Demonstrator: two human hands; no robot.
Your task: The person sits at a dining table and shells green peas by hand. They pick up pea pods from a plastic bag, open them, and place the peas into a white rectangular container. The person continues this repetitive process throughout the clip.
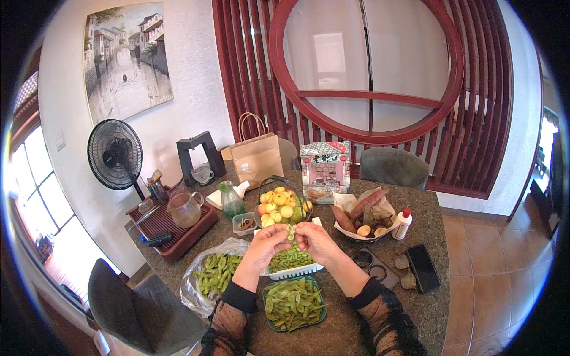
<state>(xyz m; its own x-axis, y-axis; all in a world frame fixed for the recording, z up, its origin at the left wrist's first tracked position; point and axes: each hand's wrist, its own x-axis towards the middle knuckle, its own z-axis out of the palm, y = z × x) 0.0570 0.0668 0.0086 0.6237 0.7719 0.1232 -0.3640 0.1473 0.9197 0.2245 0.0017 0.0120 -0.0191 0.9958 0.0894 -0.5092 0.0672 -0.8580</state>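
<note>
My left hand (267, 246) and my right hand (318, 242) meet over the middle of the table. Their fingertips pinch a pale green soybean pod (291, 232) from either side, partly hiding it. Right beneath is a white plastic basket (297, 272) with shelled green beans (289, 260) in it. Closer to me, a teal tray (277, 328) holds a heap of flattened-looking green pods (294, 302). Plump green pods (218, 272) fill a clear plastic bag (192, 291), which lies open to the left of my left forearm.
Beyond my hands stand a fruit basket (285, 181), a green glass vase (232, 205) and a paper bag (257, 160). A tea tray (178, 253) with a glass pitcher (185, 212) is left. Rightward are a sweet potato basket (352, 232), a bottle (402, 224) and a phone (423, 268).
</note>
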